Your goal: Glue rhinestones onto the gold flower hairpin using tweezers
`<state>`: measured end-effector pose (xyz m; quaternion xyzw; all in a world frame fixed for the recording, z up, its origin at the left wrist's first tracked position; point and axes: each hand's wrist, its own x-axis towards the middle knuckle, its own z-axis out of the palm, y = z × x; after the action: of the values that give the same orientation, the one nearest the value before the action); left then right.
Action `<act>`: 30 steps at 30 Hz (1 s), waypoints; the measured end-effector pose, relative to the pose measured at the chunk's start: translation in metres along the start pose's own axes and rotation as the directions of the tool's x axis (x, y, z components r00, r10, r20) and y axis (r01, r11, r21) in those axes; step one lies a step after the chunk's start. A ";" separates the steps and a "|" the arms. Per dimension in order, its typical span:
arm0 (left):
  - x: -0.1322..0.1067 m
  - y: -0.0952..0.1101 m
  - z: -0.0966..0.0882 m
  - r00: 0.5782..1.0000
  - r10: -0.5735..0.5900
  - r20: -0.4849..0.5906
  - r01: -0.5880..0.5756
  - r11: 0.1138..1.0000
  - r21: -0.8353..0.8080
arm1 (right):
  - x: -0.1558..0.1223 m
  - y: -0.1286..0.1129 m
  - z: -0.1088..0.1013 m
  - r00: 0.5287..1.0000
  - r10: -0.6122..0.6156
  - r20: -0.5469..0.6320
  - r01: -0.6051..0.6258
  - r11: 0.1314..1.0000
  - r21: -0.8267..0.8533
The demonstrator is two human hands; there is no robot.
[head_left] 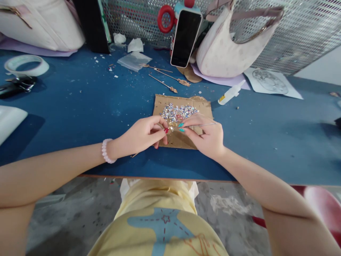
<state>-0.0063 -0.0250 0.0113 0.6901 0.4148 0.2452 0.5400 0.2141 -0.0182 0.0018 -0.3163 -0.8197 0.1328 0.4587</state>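
Observation:
My left hand [149, 132], a pale beaded bracelet on its wrist, pinches a small gold hairpin ornament [172, 128] between thumb and forefinger. A thin end of the hairpin [134, 155] seems to stick out below that hand. Thin metal tweezers [199, 125] are gripped in my right hand [210, 137], their tips hidden near the fingertips and close to the ornament. Both hands are over a piece of cardboard [181, 141]. A pile of small shiny rhinestones [176, 111], with some pinkish ones, is spread on it just beyond my fingers.
Gold hairpins [173, 90] lie behind the cardboard near a plastic bag [134, 61]. A glue bottle [231, 94] is to the right. A phone [185, 38] leans at the back beside a white handbag [226, 53]. Tape [44, 67] lies at left.

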 end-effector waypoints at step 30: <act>0.012 -0.005 -0.016 0.992 0.027 -0.122 -0.013 0.993 0.116 | 0.003 0.015 -0.001 0.948 0.264 0.177 -0.263 0.964 -0.028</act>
<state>-0.0143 -0.0058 0.0105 0.7075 0.4540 0.2687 0.4702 0.2198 -0.0052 -0.0030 -0.4105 -0.8083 0.2194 0.3606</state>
